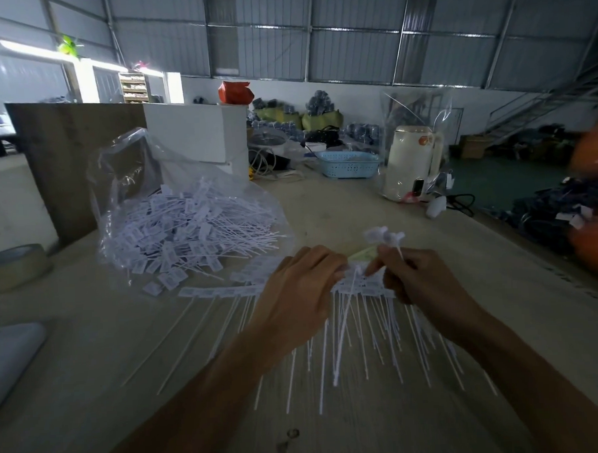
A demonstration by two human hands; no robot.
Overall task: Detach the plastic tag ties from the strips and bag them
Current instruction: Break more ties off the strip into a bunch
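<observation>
A strip of white tag ties (221, 292) lies across the wooden table (92, 389), its thin tails pointing toward me. My left hand (302, 291) rests on the strip with its fingers curled over the tag heads. My right hand (419, 276) grips a small bunch of detached ties (385, 236), whose heads stick up above its fingers. One loose tie (344, 320) hangs down between the hands. To the left, an open clear plastic bag (188, 227) holds a heap of detached white ties.
A roll of tape (15, 266) sits at the left table edge, a grey pad (12, 355) below it. Behind the bag stand a brown board (75, 160) and white boxes (197, 131). A blue basket (348, 164) and cream kettle (413, 163) sit farther back.
</observation>
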